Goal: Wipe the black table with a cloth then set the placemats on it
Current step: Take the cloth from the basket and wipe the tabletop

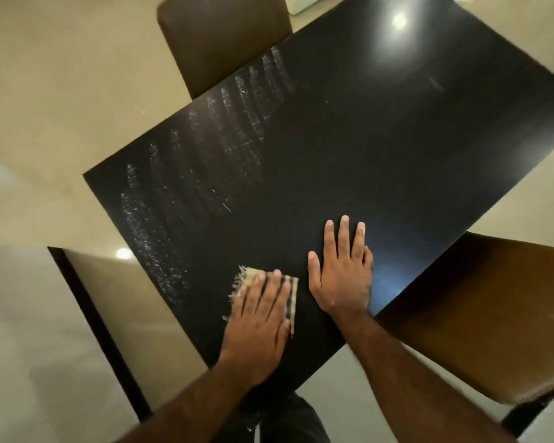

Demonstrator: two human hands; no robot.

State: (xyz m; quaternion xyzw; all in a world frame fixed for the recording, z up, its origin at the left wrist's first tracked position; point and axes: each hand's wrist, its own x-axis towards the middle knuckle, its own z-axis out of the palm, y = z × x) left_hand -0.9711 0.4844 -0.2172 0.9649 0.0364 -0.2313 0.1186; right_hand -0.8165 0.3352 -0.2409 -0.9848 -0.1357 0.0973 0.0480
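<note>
glossy black table [349, 148], rectangular, streaked with pale wet bands toward its left edge; left hand [259, 318] presses flat, fingers straight, on frayed beige striped cloth [293, 292] near the front corner, right hand [343, 276] flat beside it.

**Home dining area**

Rectangular black table [349, 148] with a glossy top fills the centre. One brown padded chair [224, 43] sits at 12 o'clock and a second brown chair [480, 314] at 4 o'clock. Both are drawn up to the table's edges, which makes it a dining layout. All round, the floor [61, 75] is pale beige and polished; tile or stone, can't tell which. Round ceiling-light glare [398, 20] on the tabletop at 1 o'clock and a smaller glare spot [123, 253] on the floor at 9 o'clock show an indoor room lit from above. At 8 o'clock, a dark-edged panel [87, 308] stands beside the table, unidentifiable. At 12 o'clock, a white corner [301, 4] is too cropped to name.
</note>
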